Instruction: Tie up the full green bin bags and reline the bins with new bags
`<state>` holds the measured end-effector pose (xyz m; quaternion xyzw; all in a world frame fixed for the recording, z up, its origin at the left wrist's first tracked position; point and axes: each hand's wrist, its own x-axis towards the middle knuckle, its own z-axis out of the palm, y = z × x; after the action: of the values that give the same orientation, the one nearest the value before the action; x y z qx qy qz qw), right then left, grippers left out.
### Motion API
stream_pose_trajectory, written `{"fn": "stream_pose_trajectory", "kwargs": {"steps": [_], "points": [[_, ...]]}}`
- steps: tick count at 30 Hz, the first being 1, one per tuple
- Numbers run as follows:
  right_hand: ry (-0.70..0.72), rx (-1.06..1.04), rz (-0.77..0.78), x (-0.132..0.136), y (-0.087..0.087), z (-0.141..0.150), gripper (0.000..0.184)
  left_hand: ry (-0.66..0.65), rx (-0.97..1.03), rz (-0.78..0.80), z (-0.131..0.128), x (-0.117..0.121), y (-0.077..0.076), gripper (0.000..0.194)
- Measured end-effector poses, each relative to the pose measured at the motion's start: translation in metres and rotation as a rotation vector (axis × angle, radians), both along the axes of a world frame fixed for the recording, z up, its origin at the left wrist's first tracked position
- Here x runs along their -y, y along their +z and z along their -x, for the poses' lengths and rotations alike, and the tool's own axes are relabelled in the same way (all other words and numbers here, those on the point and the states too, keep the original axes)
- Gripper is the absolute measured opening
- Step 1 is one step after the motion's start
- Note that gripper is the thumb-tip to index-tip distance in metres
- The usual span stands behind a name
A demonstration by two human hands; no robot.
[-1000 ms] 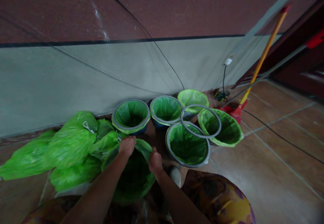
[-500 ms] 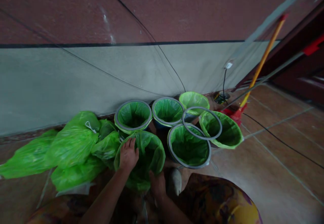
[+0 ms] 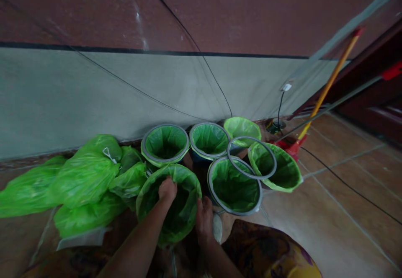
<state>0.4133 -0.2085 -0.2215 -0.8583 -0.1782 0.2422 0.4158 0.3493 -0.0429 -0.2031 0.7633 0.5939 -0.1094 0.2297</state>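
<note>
A trash bin lined with a translucent green bag (image 3: 188, 223) stands in front of me, its liner folded out over the rim. My left hand (image 3: 168, 189) reaches into its mouth with the fingers curled closed; whatever they hold, if anything, is hidden. At the bin's right side, my right hand (image 3: 204, 215) has its bent fingers against the outer edge of the liner. Close by on the right is another lined bin (image 3: 234, 186) with a grey ring round its rim. A loose grey ring (image 3: 230, 160) lies tilted across this bin and its neighbour.
Two ringed bins (image 3: 165, 142) (image 3: 210, 139) stand by the wall, beside a lined bin without a ring (image 3: 241, 128). Another lined bin (image 3: 284, 169) is at right. Full green bags (image 3: 84, 177) lie at left. A yellow-handled tool (image 3: 326, 89) leans near a cable (image 3: 345, 171).
My left hand has moved from the liner's back left rim down into the bin, its fingers curling closed. My right hand has shifted from the front to the bin's right side. The mouth is rounder.
</note>
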Motion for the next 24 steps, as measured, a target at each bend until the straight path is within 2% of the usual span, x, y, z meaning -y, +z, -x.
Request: {"fn": "stream_pose_trajectory", "kwargs": {"steps": [2,8,13,16,19,22,24], "points": [[-0.014,0.017,0.015,-0.01,0.009,-0.004,0.056,-0.013,-0.013,0.028,0.003,-0.005,-0.005,0.035],[0.098,0.128,-0.015,-0.046,0.028,-0.027,0.05,-0.044,-0.067,0.09,0.02,-0.009,-0.019,0.037],[0.183,0.136,-0.04,-0.079,0.031,-0.047,0.044,-0.056,-0.104,0.146,0.022,-0.012,-0.027,0.025],[0.241,0.12,0.002,-0.087,0.028,-0.051,0.039,-0.061,-0.12,0.164,0.022,-0.015,-0.028,0.03],[0.311,0.131,0.128,-0.083,0.022,-0.049,0.035,-0.077,-0.114,0.167,0.023,-0.016,-0.027,0.031],[0.39,0.197,0.348,-0.076,0.019,-0.043,0.048,-0.092,-0.111,0.162,0.024,-0.015,-0.024,0.028],[0.422,0.268,0.419,-0.073,0.021,-0.04,0.056,-0.098,-0.112,0.162,0.024,-0.014,-0.022,0.027]]}}
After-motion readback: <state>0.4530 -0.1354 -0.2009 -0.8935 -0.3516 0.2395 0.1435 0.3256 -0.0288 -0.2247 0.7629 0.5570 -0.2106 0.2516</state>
